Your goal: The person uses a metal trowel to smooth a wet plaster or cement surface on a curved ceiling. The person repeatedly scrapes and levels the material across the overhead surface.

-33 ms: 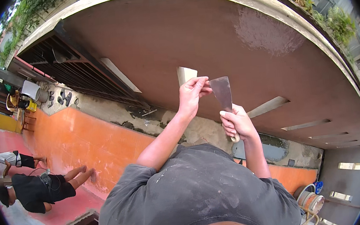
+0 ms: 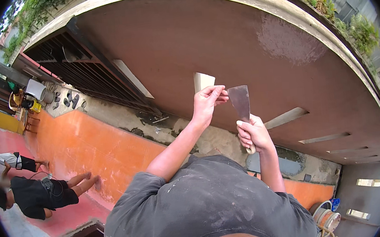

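My right hand (image 2: pixel 255 133) is closed around the pale handle of a putty knife (image 2: pixel 239 100), its thumb resting near the base of the blade. The wide dark metal blade points up and away from me. Just left of it, my left hand (image 2: pixel 205 105) has thumb and fingers pinched together, the fingertips right beside the blade's upper left edge. Whether they touch the metal, or hold anything small, I cannot make out. Both hands are raised in front of my chest, before a brown wall (image 2: pixel 160 43).
Narrow slots (image 2: pixel 286 117) pierce the wall, and a dark slatted gate (image 2: pixel 89 68) stands at its left. Orange floor (image 2: pixel 95 136) lies below left. Two people are there, one in black (image 2: pixel 37 197), one in a white top (image 2: pixel 11 159). A bucket (image 2: pixel 329 220) stands at lower right.
The whole view has shifted slightly, so my hands and the putty knife appear a little lower and farther right. Both grips look the same.
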The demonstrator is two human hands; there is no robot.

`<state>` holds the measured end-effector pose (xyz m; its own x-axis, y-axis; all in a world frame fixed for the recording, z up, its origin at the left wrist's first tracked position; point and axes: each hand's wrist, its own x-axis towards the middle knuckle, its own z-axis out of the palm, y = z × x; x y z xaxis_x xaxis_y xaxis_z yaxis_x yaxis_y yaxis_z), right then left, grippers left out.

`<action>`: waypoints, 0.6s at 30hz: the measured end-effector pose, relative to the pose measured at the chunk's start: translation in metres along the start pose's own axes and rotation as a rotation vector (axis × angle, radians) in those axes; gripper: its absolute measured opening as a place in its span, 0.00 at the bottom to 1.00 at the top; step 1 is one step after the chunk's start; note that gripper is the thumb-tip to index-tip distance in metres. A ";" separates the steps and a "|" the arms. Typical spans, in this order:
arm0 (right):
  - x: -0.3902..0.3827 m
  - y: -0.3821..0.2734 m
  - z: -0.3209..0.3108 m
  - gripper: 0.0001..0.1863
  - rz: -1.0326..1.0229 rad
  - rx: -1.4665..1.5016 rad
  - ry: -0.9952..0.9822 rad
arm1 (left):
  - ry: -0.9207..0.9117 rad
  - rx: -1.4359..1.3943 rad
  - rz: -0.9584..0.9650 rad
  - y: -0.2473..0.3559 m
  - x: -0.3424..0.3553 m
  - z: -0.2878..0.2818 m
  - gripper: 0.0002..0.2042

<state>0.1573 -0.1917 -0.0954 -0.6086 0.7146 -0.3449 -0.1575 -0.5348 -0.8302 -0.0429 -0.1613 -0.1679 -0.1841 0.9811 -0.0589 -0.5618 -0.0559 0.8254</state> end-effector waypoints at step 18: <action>0.031 0.080 0.103 0.07 -0.125 0.070 -0.014 | -0.320 0.238 -0.061 0.032 -0.087 -0.110 0.23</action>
<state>0.0458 -0.2586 -0.1278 -0.5916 0.7714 -0.2343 -0.2860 -0.4726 -0.8336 -0.1333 -0.2683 -0.1985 0.1255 0.9915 0.0348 -0.3544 0.0120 0.9350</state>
